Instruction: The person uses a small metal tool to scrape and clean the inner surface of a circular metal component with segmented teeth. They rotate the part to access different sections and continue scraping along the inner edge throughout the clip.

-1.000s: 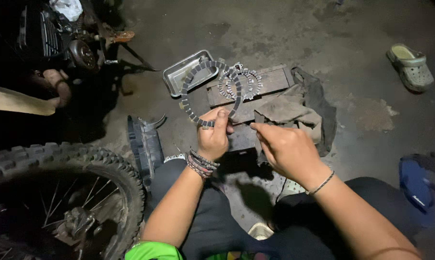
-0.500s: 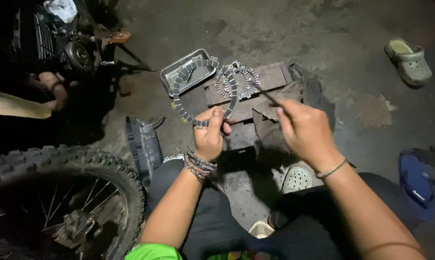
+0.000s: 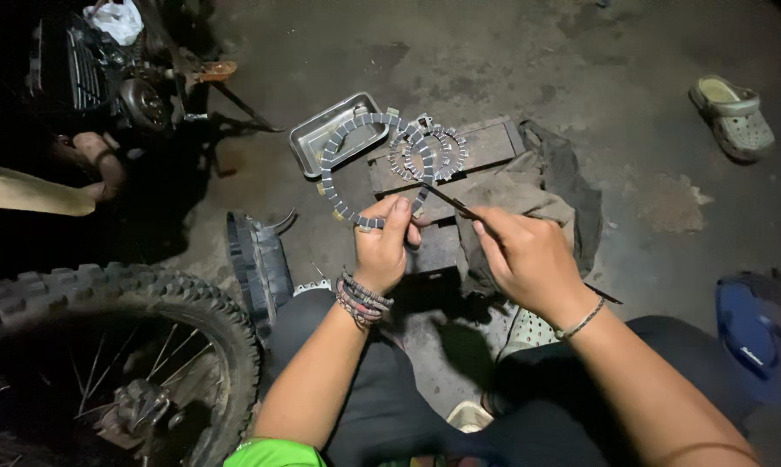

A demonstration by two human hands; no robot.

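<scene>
My left hand (image 3: pixel 385 246) pinches the lower edge of a ring-shaped clutch friction plate (image 3: pixel 338 147) with grey segmented pads and holds it upright in front of me. My right hand (image 3: pixel 529 259) grips a thin dark rod-like tool (image 3: pixel 449 201) whose tip touches the ring's right side. More toothed clutch plates (image 3: pixel 438 151) lie stacked on a wooden block (image 3: pixel 485 143) just behind the ring. Beaded bracelets circle my left wrist and a thin bangle my right.
A small metal tray (image 3: pixel 314 138) sits left of the block, with a grimy rag (image 3: pixel 537 190) to its right. A knobby motorcycle tyre (image 3: pixel 105 298) and engine (image 3: pixel 105 78) fill the left side. Another person's hand (image 3: pixel 96 156) rests near the engine. A sandal (image 3: pixel 736 117) lies far right.
My right hand has moved from the rag up to the ring, and the thin tool now touches the ring. The left hand keeps holding the ring.
</scene>
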